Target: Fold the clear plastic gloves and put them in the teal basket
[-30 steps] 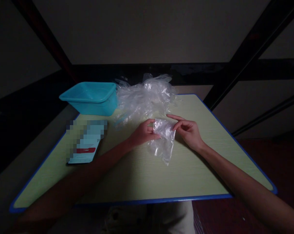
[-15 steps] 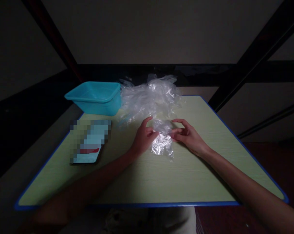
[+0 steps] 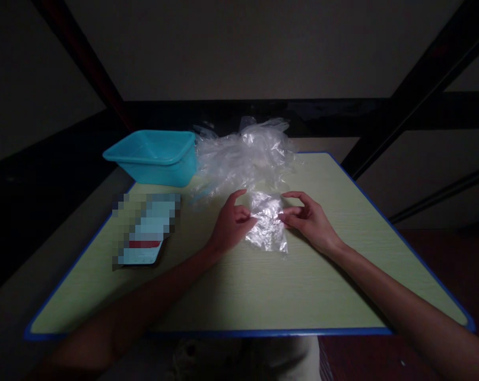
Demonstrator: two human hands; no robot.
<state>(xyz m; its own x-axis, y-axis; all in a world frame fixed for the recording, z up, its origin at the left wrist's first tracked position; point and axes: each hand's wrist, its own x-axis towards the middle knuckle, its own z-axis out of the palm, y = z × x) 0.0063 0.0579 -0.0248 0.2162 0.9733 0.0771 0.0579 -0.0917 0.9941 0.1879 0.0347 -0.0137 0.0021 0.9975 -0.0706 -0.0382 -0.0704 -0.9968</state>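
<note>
The lower edge of the crumpled, clear plastic sheet (image 3: 266,227) has spread rightward since half a second ago. The sheet is over the pale green, blue-edged table (image 3: 322,296), between the hands: left hand (image 3: 232,222) and right hand (image 3: 314,221) each pinch one side, thumb against curled fingers, index finger extended. Beyond, a loose, clear plastic heap (image 3: 243,153) adjoins a turquoise, rectangular basin (image 3: 178,172).

Pinching crinkled plastic sheet (image 3: 266,227) by both side edges, with left hand (image 3: 233,222) at its left, right hand (image 3: 309,222) at its right. Holding both index fingers curved forward, apart from the sheet. Working over pale table (image 3: 283,293) with blue rim. Showing heap of clear plastic (image 3: 245,153) beyond, blue tub (image 3: 158,172) just left of it, then phone (image 3: 150,230) nearer, with lit, partly pixelated screen.
</note>
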